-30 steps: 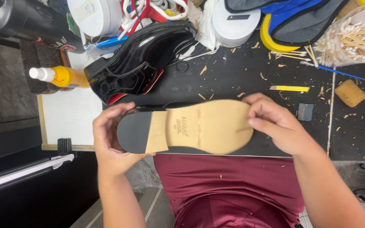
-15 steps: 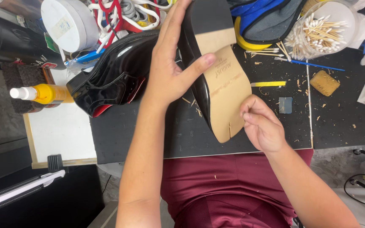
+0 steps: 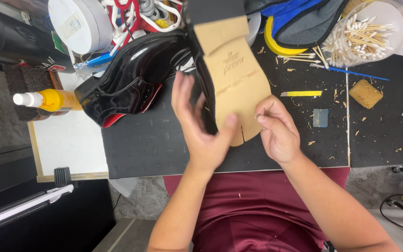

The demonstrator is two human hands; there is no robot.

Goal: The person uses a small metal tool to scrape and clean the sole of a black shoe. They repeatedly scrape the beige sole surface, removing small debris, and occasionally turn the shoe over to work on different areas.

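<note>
A black shoe with a tan leather sole (image 3: 236, 79) is held sole-up over the dark work mat (image 3: 155, 144), heel pointing away from me. My left hand (image 3: 200, 128) grips its toe end from the left side, thumb pressed on the sole near a small slit at the tip. My right hand (image 3: 278, 130) pinches the sole's right edge near the toe with thumb and fingertips. A second glossy black shoe with red lining (image 3: 134, 77) lies on the mat to the left.
A yellow bottle with a white cap (image 3: 47, 99) lies at the left. A clear tub of cotton swabs (image 3: 364, 35) stands top right, with a tan sponge block (image 3: 365, 93), a yellow strip (image 3: 301, 94), a small grey square (image 3: 320, 117) and scattered shavings. A white round container (image 3: 75, 23) sits at top left.
The shoe has swung from lying crosswise to pointing heel-away. My left hand slid down from the middle of the shoe to its toe end; my right hand stays at the toe edge.
</note>
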